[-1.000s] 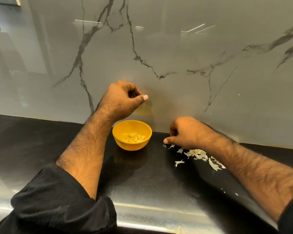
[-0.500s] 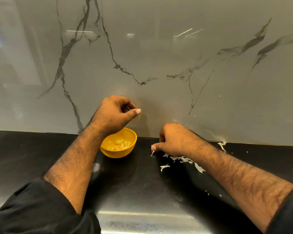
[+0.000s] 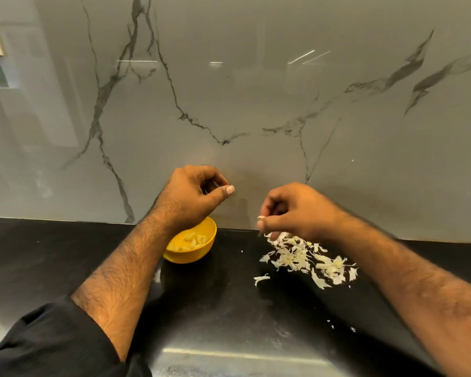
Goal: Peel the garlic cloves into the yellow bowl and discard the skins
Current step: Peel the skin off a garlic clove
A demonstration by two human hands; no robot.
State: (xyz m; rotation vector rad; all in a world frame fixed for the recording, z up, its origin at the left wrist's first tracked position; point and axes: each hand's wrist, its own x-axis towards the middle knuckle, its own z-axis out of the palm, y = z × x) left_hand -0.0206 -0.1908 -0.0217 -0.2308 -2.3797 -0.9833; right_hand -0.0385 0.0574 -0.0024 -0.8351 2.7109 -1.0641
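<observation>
The yellow bowl (image 3: 188,256) stands on the black counter near the wall, with several peeled garlic cloves (image 3: 192,238) inside. My left hand (image 3: 192,195) hovers just above the bowl's back rim. Its fingers are curled round something small; only a pale sliver, seemingly a garlic clove, shows between them. My right hand (image 3: 299,213) is raised a little over the counter to the right of the bowl and pinches a bit of pale garlic skin (image 3: 261,217) between thumb and forefinger. Below it lies a loose pile of garlic skins (image 3: 305,258).
A grey marbled wall (image 3: 256,104) rises right behind the bowl. The black counter (image 3: 52,254) runs left and right, with stray skin flakes (image 3: 261,278) near the pile and a few crumbs (image 3: 332,325) nearer me. The counter's shiny front edge (image 3: 229,357) is close to my body.
My right hand has lifted off the counter with a bit of skin pinched in it, uncovering more of the skin pile. My left hand stays curled above the bowl.
</observation>
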